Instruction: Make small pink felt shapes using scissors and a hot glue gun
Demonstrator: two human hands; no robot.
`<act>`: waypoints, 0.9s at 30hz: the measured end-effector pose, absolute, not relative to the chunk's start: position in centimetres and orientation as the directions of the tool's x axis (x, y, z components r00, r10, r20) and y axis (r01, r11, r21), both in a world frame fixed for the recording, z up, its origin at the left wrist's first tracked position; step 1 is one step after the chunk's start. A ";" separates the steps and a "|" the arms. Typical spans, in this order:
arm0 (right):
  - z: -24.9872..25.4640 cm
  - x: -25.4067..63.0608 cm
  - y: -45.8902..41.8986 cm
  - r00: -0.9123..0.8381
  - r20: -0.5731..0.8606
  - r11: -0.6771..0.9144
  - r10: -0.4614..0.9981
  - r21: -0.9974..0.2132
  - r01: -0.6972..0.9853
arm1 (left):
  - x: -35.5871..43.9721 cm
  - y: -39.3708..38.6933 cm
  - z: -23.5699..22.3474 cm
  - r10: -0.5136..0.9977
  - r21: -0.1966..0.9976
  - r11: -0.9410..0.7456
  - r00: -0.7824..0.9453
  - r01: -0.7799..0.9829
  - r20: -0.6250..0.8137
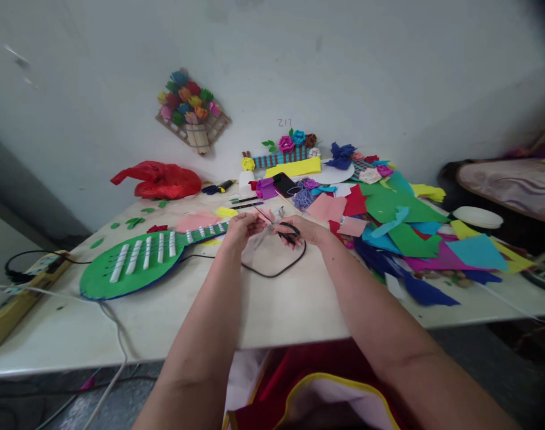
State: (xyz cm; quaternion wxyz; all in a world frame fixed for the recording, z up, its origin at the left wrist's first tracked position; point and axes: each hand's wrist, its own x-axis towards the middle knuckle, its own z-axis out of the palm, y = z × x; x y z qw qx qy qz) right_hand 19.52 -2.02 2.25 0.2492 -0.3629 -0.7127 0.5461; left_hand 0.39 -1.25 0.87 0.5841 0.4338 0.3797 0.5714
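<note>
My right hand grips a pair of scissors by its black handles, with the blades toward my left hand. My left hand is closed in a pinch near the blades; the small thing in its fingertips is too small to make out. Both hands are held close together above the table's middle. A black cord loops on the table below them. Left of my hands lies a flat green guitar-shaped craft piece with rolled white strips across it.
Coloured paper sheets are heaped at the right. A phone, a purple yarn ball and paper flowers stand behind my hands. A red plastic bag is at the back left. A power strip sits at the left edge.
</note>
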 end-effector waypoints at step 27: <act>2.0 19.4 -1.7 -0.570 -0.032 0.206 0.821 -0.915 0.348 | 0.6 -1.5 1.2 0.999 0.962 -0.035 0.003 -0.270 0.037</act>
